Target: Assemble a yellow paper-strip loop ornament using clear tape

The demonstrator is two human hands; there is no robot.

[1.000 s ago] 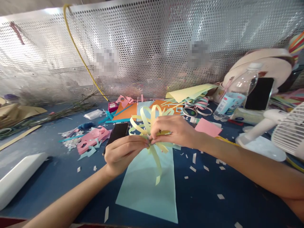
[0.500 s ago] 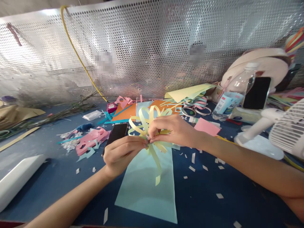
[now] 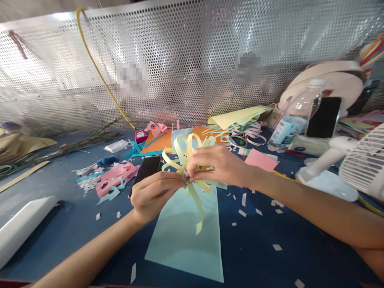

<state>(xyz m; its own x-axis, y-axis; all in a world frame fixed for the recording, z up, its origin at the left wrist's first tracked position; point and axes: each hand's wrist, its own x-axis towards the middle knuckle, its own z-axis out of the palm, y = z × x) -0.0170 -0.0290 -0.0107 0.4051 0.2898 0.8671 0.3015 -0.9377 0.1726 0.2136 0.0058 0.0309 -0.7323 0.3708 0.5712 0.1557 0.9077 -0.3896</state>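
Note:
A flower of looped pale yellow paper strips (image 3: 196,204) is pinched at its centre between both hands, above a light blue paper sheet (image 3: 189,240). My left hand (image 3: 156,194) grips it from the left, with thumb and fingertips pressed together. From the right, my right hand (image 3: 220,166) pinches the same centre with bent fingers. Several loops fan out at the back, and one loose strip end hangs down toward the sheet. The fingertips partly hide the centre where the strips meet.
Behind the left hand lies a black phone (image 3: 148,168), near pink paper scraps (image 3: 115,178). A plastic bottle (image 3: 292,116), a pink paper square (image 3: 261,161) and a white fan (image 3: 363,160) are at the right. A white block (image 3: 25,226) lies at the left.
Almost nothing differs. The right fingers shift very slightly at the flower's centre, while the left hand keeps its place.

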